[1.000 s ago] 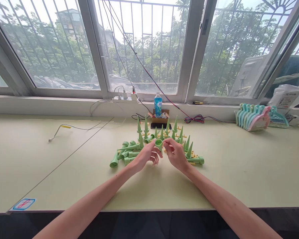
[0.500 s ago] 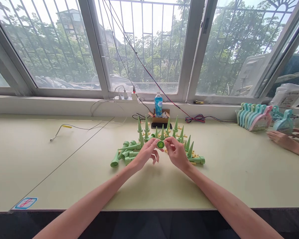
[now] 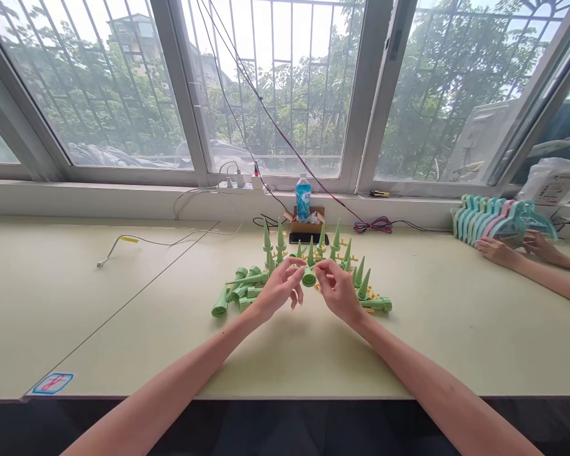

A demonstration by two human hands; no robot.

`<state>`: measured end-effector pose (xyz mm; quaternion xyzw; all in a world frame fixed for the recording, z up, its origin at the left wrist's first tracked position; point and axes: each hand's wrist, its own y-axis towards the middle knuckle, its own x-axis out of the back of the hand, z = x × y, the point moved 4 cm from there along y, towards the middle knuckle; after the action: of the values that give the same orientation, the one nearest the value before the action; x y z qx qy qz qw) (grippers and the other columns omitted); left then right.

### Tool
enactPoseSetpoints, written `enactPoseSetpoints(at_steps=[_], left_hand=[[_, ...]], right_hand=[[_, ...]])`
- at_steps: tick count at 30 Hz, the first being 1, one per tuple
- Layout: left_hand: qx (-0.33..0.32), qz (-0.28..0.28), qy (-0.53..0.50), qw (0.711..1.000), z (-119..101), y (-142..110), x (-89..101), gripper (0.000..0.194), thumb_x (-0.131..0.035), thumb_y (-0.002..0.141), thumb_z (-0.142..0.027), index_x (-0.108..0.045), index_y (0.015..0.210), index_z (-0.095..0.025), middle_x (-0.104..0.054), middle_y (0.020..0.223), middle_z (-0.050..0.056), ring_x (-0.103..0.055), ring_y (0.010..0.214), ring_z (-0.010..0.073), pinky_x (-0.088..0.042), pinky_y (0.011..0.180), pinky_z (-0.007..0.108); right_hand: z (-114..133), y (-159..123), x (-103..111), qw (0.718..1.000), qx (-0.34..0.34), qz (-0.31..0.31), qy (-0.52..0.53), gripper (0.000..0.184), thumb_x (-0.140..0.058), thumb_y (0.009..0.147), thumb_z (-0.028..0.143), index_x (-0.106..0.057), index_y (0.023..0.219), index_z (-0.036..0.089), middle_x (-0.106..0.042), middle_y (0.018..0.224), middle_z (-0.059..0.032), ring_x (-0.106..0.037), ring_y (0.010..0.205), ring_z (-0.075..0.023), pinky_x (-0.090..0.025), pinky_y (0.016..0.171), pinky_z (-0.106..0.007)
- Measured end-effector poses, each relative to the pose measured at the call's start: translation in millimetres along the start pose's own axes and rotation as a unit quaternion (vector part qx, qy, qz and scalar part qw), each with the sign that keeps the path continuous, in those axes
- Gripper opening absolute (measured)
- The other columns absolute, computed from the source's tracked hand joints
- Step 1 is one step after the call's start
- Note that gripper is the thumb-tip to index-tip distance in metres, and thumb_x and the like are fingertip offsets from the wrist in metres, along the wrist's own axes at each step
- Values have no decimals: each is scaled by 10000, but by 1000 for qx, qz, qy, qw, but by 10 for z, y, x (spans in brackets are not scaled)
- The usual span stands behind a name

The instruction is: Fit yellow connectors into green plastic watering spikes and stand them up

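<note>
Both my hands meet over the middle of the pale green table point(image 3: 123, 329). My left hand point(image 3: 276, 290) and my right hand point(image 3: 337, 290) pinch a small green cone-shaped spike point(image 3: 308, 276) between their fingertips, wide end toward me. Behind them stand several green spikes upright point(image 3: 335, 237) with small yellow parts scattered among them. More green spikes lie on their sides in a heap point(image 3: 237, 292) left of my left hand, and one lies flat point(image 3: 377, 304) right of my right hand.
A blue bottle point(image 3: 303, 198) stands by a small cardboard box point(image 3: 308, 225) and a dark phone near the window sill. Cables point(image 3: 137, 240) trail across the table's left. At the far right another person's hands point(image 3: 508, 250) touch a row of pastel plastic items point(image 3: 484, 218).
The spike between my fingers has been turned; its open end faced me half a second ago. The other person's hands have come in further from the right, to the pastel items.
</note>
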<state>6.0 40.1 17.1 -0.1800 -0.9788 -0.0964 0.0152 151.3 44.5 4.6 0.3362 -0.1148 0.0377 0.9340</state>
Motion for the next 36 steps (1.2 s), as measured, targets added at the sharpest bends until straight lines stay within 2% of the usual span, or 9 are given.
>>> enactPoseSetpoints(at_steps=[4,12,20,29,36], left_hand=[[-8,-8,0,1000,0,3,4,459,-610,822,-546,-464,1102,-211,-563,790,-26,-566,440,86,-411,360,209],[-45,-5,8,999,20,13,27,456,-634,823,-493,-434,1126,-216,-584,1098,69,-569,445,52,-410,353,195],[-67,-32,70,995,37,-3,49,425,-652,819,-439,-498,1138,-204,-595,1217,116,-555,438,42,-415,372,204],[-82,-58,82,992,42,11,63,479,-727,741,-457,-561,1111,-203,-627,1070,79,-537,425,52,-420,351,206],[-87,-59,97,990,26,4,45,302,-721,754,-400,-609,944,-194,-604,806,14,-476,435,49,-404,367,191]], right_hand=[[-6,-2,2,1000,-6,-2,-2,203,-469,955,390,-501,880,204,-462,667,35,-349,472,-81,-297,437,-233],[-39,-3,2,1000,-21,-7,-2,228,-464,954,418,-491,876,206,-463,664,31,-362,460,-83,-287,426,-237],[-66,-6,-5,999,-34,-3,5,226,-463,955,420,-488,883,207,-462,653,34,-363,445,-84,-285,420,-239],[-70,-12,-17,999,-42,1,6,225,-462,948,430,-488,931,207,-463,624,39,-381,445,-93,-292,417,-230],[-74,-16,-42,999,-41,11,10,216,-466,942,422,-471,962,208,-415,596,60,-340,433,-87,-252,414,-220]])
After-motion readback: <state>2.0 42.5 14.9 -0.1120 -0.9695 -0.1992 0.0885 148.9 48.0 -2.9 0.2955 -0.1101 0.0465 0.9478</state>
